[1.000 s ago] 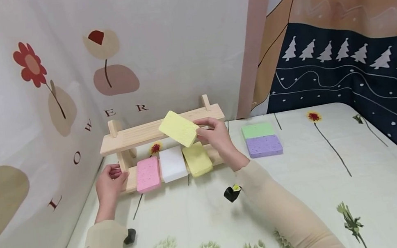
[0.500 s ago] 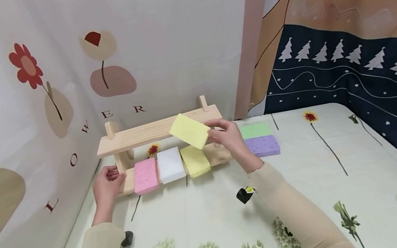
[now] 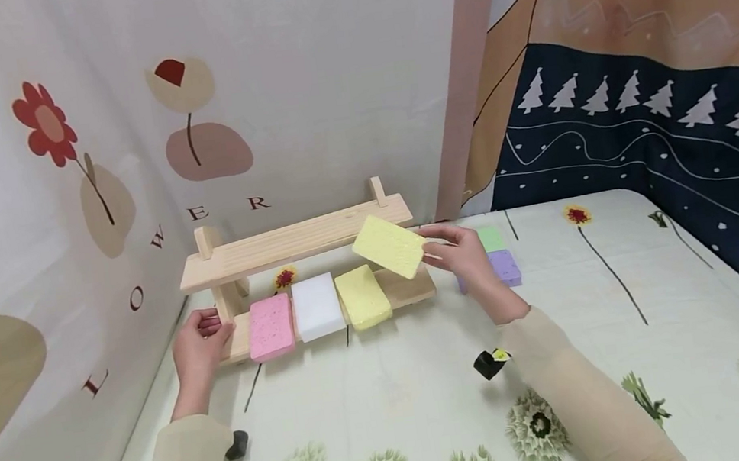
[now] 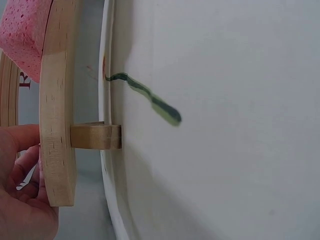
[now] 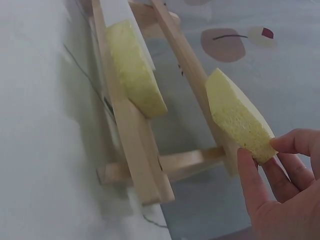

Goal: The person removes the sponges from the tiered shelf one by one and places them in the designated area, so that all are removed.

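Note:
A two-tier wooden rack stands against the back curtain. On its lower board lie a pink sponge, a white sponge and a yellow sponge, side by side. My left hand grips the lower board's left end, which shows close up in the left wrist view beside the pink sponge. Between thumb and fingers, my right hand pinches a second yellow sponge by one end. It hangs tilted in the air near the rack's right end, also seen in the right wrist view.
Right of the rack, a green sponge and a purple sponge lie together on the flowered tablecloth, partly hidden behind my right hand. Printed curtains rise behind and to the left.
My right hand has carried the held yellow sponge rightward, from the rack's middle toward its right end, and now covers part of the green and purple sponges. My left hand keeps its grip.

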Demonstrator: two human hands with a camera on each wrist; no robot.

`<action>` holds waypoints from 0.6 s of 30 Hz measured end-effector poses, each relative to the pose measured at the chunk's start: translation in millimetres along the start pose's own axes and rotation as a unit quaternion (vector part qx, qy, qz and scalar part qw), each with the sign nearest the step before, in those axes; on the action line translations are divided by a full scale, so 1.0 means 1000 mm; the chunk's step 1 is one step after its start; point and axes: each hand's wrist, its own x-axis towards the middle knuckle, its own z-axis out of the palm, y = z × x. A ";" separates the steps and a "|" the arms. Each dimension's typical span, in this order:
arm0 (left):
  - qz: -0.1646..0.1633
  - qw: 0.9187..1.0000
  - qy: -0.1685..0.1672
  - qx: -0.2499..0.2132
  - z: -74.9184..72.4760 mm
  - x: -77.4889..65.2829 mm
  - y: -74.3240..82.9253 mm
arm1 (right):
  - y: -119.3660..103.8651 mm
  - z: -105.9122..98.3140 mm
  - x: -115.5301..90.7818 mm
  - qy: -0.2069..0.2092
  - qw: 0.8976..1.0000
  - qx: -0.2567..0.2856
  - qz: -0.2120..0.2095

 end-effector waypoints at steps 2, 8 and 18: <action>0.003 1.000 0.001 0.000 0.000 0.000 0.001 | 0.002 -0.008 -0.001 0.003 1.000 0.000 0.002; 0.009 1.000 0.002 0.002 -0.001 0.000 0.000 | 0.007 -0.030 -0.005 0.011 1.000 -0.022 0.013; 0.009 1.000 -0.001 -0.001 -0.001 -0.001 0.000 | 0.004 -0.063 -0.016 0.024 0.997 -0.056 0.040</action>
